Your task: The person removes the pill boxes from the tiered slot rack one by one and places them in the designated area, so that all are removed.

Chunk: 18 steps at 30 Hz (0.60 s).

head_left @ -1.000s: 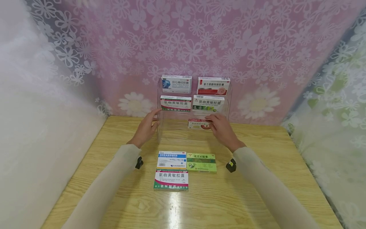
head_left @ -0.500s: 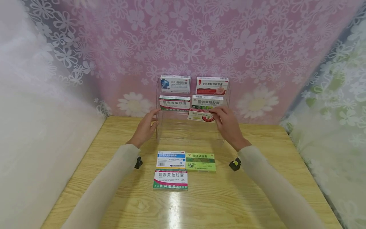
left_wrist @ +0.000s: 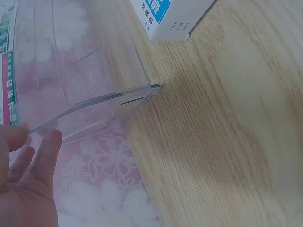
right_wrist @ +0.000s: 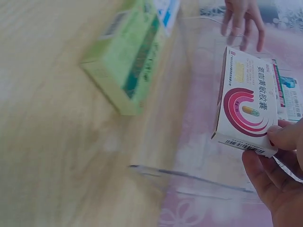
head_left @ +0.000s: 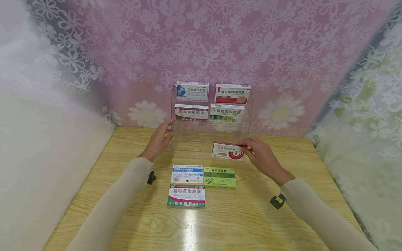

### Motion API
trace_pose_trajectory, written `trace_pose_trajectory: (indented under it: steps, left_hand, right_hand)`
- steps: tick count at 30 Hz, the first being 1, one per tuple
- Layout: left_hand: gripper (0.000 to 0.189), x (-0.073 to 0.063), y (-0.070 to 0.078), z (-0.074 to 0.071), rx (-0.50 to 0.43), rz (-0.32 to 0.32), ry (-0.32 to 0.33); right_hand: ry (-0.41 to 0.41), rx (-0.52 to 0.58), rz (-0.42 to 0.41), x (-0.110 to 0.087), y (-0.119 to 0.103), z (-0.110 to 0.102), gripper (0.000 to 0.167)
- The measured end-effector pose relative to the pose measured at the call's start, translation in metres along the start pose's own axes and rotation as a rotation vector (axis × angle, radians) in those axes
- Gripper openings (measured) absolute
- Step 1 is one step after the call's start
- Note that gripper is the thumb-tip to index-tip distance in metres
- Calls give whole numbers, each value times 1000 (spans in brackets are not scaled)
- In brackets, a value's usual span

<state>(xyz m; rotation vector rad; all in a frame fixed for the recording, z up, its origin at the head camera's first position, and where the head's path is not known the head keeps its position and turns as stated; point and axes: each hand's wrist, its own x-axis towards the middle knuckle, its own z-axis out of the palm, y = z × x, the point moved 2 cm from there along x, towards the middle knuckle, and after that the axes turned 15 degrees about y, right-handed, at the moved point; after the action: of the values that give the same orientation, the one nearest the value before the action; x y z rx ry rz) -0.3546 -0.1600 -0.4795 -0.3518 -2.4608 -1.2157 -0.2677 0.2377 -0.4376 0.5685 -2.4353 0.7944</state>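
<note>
My right hand (head_left: 264,159) pinches a white medicine box (head_left: 226,151) with a red swirl by its right end, thumb on the printed face in the right wrist view. This box (right_wrist: 250,97) is held tilted in front of the lower part of a clear plastic display rack (head_left: 194,143). At the rack's left side is my left hand (head_left: 157,142); in the left wrist view its thumb and fingers pinch the side edge of the rack (left_wrist: 97,99). Two medicine boxes stand in the top tier, a blue-white one (head_left: 192,92) and a red-white one (head_left: 233,94).
The middle tier bears a pink-green box (head_left: 191,113) and a green-white box (head_left: 226,113). On the wooden table (head_left: 251,223) before the rack lie a blue-white box (head_left: 187,175), a green box (head_left: 220,177) and another pink-green box (head_left: 186,196). A flowered cloth (head_left: 201,42) hangs behind.
My right hand has lifted the red-swirl box out of the rack's lowest tier, then brought it forward and right. My left hand has stayed at the rack's side.
</note>
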Motion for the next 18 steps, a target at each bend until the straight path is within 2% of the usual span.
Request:
trace_pose_trajectory:
  steps: [6,12,18]
  left_hand:
    - [66,0,0,-1,2,-3,4]
    - [65,-1,1,-2,2,-4,3]
    - [65,-1,2,-1,-6,-3,2]
  right_hand:
    - [-87,57,75,-35,7,1,24]
    - [-235,166,156,-67,9,11,24]
    - [-369,235,146,-86,5,21,20]
